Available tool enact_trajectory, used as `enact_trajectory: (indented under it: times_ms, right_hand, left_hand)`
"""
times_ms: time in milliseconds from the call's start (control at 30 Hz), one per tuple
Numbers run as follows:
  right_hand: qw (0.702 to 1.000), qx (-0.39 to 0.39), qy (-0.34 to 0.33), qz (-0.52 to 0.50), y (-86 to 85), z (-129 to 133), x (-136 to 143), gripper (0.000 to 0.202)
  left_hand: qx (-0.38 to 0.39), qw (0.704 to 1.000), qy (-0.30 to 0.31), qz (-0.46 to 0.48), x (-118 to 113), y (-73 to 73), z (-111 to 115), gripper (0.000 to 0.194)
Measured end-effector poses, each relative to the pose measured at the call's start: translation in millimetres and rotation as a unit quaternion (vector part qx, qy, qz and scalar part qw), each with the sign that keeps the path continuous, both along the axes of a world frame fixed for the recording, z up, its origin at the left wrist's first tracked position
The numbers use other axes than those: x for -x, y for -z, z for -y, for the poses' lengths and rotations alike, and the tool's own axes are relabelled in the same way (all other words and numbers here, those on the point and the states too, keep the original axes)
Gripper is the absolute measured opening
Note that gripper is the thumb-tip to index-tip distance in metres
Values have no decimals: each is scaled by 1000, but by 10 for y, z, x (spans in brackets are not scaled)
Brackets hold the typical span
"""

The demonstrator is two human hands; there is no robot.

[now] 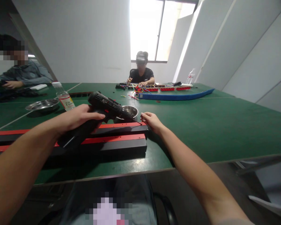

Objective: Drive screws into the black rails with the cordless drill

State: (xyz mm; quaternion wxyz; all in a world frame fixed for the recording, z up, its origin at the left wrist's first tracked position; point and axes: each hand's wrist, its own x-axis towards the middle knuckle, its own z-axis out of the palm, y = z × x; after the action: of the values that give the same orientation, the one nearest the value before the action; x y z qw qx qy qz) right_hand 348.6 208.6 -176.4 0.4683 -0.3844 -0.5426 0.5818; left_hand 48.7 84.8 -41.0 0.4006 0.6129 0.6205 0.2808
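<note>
My left hand (78, 117) is wrapped around the grip of a black cordless drill (107, 104). The drill slants down to the right, its thin bit ending at the right end of the farther black bar (121, 130) with a red top strip. My right hand (152, 121) is at that same end, beside the bit tip, with thumb and fingers pinched together. Whatever lies between those fingers is too small to make out. A second red-topped black bar (117, 145) lies parallel, nearer to me. Just behind the drill's nose sits a metal bowl (133, 110), partly hidden.
A wide metal bowl (43, 104) and a plastic bottle (65, 99) stand to the left. Across the green table (213, 128) lie a long blue bar (173, 96) and red parts with wires (152, 89). One person (141, 75) sits opposite, another (25, 73) at far left.
</note>
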Motion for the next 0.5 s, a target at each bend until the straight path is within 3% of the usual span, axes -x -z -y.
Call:
enact_trajectory:
  times_ms: [133, 300, 400, 500]
  right_hand:
    - [999, -6, -9, 43, 5, 49, 44, 34]
    - [996, -11, 1, 83, -5, 74, 52, 27]
    - [996, 1, 7, 85, -1, 69, 53, 22]
    - [996, 2, 4, 87, 17, 55, 53, 23]
  left_hand:
    - [-15, 993, 31, -115, -210, -396, -221, 44]
    - [-64, 931, 100, -346, -654, -855, -512, 43]
    - [-152, 880, 96, -439, -951, -952, -527, 39]
    - [-239, 850, 74, -464, -1185, -937, -469, 54]
